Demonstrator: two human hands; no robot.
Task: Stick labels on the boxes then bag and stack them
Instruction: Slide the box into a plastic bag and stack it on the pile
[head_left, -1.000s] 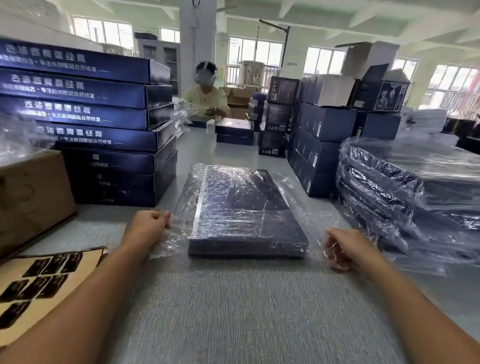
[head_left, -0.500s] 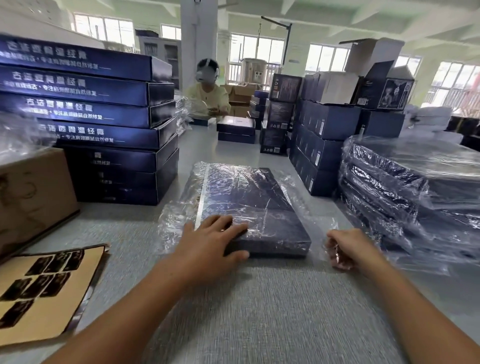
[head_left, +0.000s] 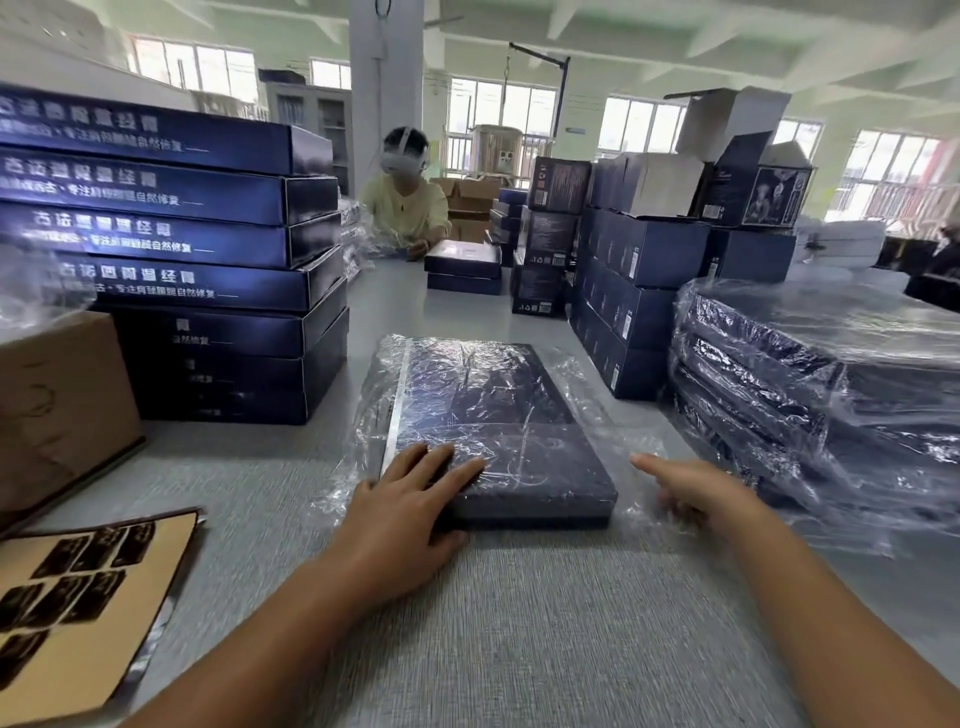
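Navy bagged box (head_left: 498, 410) flat under left fingers (head_left: 451, 463), beside right fingers (head_left: 655, 463).

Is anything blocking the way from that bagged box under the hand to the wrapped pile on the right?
Nothing solid that I can see. Between the bagged box and the wrapped stack lies only bare table, the bag's loose plastic edge and the person's right hand. The left hand rests flat on the box.

The gray table (head_left: 519, 649) held a bagged box (head_left: 493, 415) in the middle. A stack of blue boxes (head_left: 208, 312), a brown box (head_left: 57, 405) and a sticker sheet (head_left: 88, 613) sat on the left. A pile of bagged boxes (head_left: 831, 405) sat on the right.
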